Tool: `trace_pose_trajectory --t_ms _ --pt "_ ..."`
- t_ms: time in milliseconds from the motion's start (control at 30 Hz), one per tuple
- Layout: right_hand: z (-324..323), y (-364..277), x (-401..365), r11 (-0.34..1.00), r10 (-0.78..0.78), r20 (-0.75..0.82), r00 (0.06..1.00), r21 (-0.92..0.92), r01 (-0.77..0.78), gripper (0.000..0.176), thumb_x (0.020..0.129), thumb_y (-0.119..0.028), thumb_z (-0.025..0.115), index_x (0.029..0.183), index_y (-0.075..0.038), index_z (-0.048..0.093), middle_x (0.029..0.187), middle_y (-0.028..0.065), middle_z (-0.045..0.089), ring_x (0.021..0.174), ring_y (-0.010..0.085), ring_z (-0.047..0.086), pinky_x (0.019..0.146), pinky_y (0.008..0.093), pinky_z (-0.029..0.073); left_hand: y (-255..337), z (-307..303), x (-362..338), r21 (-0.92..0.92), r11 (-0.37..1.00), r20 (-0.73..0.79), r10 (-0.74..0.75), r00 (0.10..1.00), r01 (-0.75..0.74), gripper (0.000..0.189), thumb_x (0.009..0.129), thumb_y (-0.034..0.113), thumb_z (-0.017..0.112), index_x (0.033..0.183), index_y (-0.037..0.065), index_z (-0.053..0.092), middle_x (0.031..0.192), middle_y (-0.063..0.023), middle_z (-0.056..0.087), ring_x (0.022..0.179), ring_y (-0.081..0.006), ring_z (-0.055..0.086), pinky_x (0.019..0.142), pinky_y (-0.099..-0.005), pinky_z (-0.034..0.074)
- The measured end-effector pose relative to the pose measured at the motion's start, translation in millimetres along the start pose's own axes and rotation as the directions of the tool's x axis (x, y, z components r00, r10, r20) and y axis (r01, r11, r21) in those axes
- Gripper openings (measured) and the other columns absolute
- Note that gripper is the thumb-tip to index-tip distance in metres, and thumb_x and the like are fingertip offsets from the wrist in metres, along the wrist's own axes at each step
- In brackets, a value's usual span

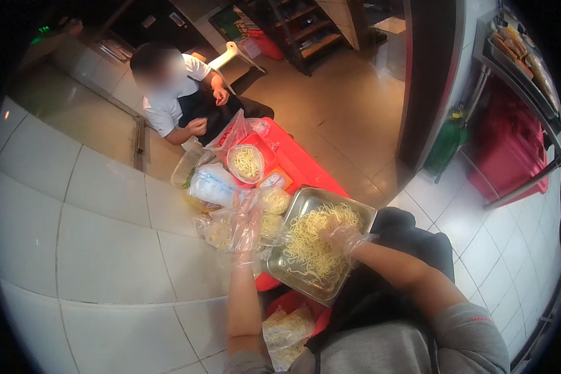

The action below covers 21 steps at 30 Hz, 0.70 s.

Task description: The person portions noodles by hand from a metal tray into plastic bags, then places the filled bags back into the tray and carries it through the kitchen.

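A rectangular metal tray [301, 198] holds a loose heap of yellow noodles [311, 243]. My right hand [341, 237], in a clear plastic glove, is sunk into the right side of the heap, its fingers curled around noodles and partly hidden by strands. Left of the tray, my left hand [247, 218], also gloved in clear plastic, is held up with fingers stretched out, over the packed clear bags. Bags of noodles [272, 215] lie between this hand and the tray. Behind them, a bowl lined with plastic holds thick pale noodles [245, 163].
A red table [305, 159] carries the bowl, a small scale [274, 181] and a white-blue plastic pack [212, 184]. Across it sits another person [193, 100] in a dark apron. More bagged noodles [287, 330] sit low in a red container. A tiled wall [112, 249] borders the left.
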State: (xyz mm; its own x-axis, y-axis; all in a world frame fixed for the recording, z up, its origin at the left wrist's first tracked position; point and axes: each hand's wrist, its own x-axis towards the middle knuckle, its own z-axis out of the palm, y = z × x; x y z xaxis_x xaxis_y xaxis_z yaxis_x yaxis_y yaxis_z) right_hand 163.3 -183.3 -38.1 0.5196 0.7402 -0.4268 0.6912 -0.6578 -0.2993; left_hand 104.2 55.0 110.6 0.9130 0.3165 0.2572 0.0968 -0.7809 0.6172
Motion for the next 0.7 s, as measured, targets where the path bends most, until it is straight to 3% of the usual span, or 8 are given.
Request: trace_pose_trajectory --t_ms 133,233,333,400,467,533,600,700 --pt "15.8 0.2 5.2 0.999 -0.007 -0.138 0.990 0.039 0.013 0.050 0.092 -0.028 0.050 0.141 -0.026 0.043 0.153 0.0216 0.028 0.131 0.0454 0.042 0.098 0.0514 0.047 -11.9 -0.1 14.2 0.020 0.995 0.003 0.094 0.996 -0.094 0.037 0.096 0.019 0.055 0.130 0.005 0.058 0.138 -0.0206 0.051 0.139 -0.0339 0.034 0.110 -0.0406 0.032" --pt "49.6 31.8 46.9 0.962 -0.176 -0.225 0.958 0.166 0.215 0.033 0.085 -0.022 0.060 0.117 -0.015 0.061 0.136 0.0242 0.048 0.114 0.0405 0.057 0.086 0.0461 0.053 -14.7 11.1 52.4 0.034 0.979 -0.117 0.205 0.972 -0.202 0.036 0.094 0.016 0.057 0.127 0.003 0.060 0.135 -0.0241 0.052 0.135 -0.0335 0.040 0.107 -0.0395 0.037" --pt "13.4 32.1 35.6 0.927 -0.193 -0.379 0.905 0.233 0.295 0.017 0.076 -0.017 0.068 0.089 -0.006 0.065 0.103 0.0205 0.064 0.091 0.0357 0.064 0.073 0.0452 0.053 -11.9 23.2 92.5 0.310 0.938 -0.195 0.219 0.956 -0.152 0.032 0.086 0.004 0.058 0.116 -0.004 0.063 0.130 -0.0277 0.053 0.121 -0.0379 0.052 0.110 -0.0411 0.035" --pt "-20.6 22.6 26.5 0.906 -0.208 -0.373 0.904 0.274 0.322 0.014 0.076 -0.017 0.068 0.083 -0.005 0.066 0.090 0.0189 0.065 0.086 0.0349 0.065 0.071 0.0450 0.053 -57.8 27.4 134.1 0.182 0.981 -0.022 0.066 0.998 -0.061 0.036 0.084 -0.001 0.056 0.119 -0.006 0.060 0.131 -0.0257 0.052 0.121 -0.0364 0.052 0.107 -0.0392 0.038" --pt "-61.3 14.4 14.3 0.894 -0.236 -0.397 0.887 0.269 0.358 0.012 0.076 -0.016 0.068 0.081 -0.005 0.066 0.083 0.0175 0.066 0.082 0.0345 0.065 0.071 0.0444 0.052 -70.8 16.7 152.7 0.088 0.992 -0.005 0.092 0.996 -0.091 0.043 0.082 -0.003 0.056 0.125 -0.004 0.056 0.130 -0.0228 0.054 0.116 -0.0319 0.055 0.101 -0.0361 0.043" --pt "-99.9 7.4 -3.0 0.886 -0.274 -0.445 0.853 0.229 0.404 0.012 0.076 -0.014 0.068 0.082 -0.004 0.066 0.081 0.0163 0.067 0.081 0.0345 0.066 0.073 0.0435 0.052 -42.1 -9.0 152.1 0.047 0.964 -0.155 0.265 0.952 -0.261 0.054 0.081 -0.001 0.057 0.134 0.001 0.050 0.127 -0.0188 0.058 0.107 -0.0244 0.061 0.093 -0.0318 0.049" --pt "-126.8 2.3 -12.3 0.869 -0.285 -0.442 0.850 0.255 0.424 0.015 0.078 -0.011 0.066 0.092 -0.007 0.069 0.088 0.0164 0.068 0.085 0.0345 0.066 0.076 0.0428 0.052 -11.0 -36.8 136.3 -0.408 0.912 -0.089 0.005 0.996 -0.041 0.058 0.078 -0.002 0.059 0.135 0.000 0.050 0.127 -0.0158 0.058 0.105 -0.0219 0.062 0.090 -0.0300 0.050" --pt "-149.2 -5.2 -20.1 0.805 -0.348 -0.481 0.805 0.286 0.519 0.020 0.079 -0.006 0.066 0.097 -0.010 0.071 0.090 0.0157 0.069 0.086 0.0338 0.066 0.078 0.0413 0.052 53.5 -78.3 90.2 -0.592 0.803 -0.034 -0.116 0.993 0.074 0.063 0.076 -0.003 0.061 0.137 -0.001 0.047 0.125 -0.0131 0.060 0.101 -0.0187 0.062 0.087 -0.0291 0.052"
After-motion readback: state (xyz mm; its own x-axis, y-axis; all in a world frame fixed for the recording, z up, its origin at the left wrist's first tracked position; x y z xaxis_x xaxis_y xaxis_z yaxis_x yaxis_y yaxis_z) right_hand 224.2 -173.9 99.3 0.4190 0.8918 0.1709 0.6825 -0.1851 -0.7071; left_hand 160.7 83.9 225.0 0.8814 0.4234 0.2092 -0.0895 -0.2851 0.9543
